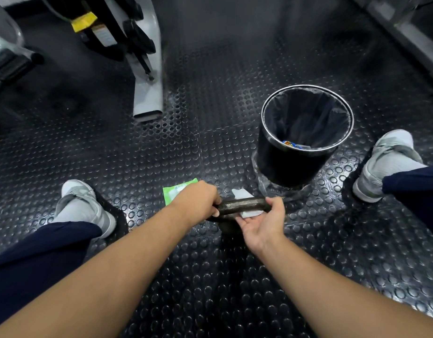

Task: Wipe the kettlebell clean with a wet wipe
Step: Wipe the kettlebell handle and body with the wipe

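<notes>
Kettlebell (242, 206) sat low on the studded rubber floor (161, 147), near-left of the black bin (305, 167). The left hand (198, 201) was wrapped firmly round the left end of the handle, steadying it. The right hand (261, 222) lay palm-up under the bar, thumb hooked over, fingers pressing the white wet wipe (250, 213) against it. Risky hold, that: the cupped grip looked loose, so the wipe could bunch, slip and land on the dirty floor. The green wipe packet (175, 191) lay just beyond.
</notes>
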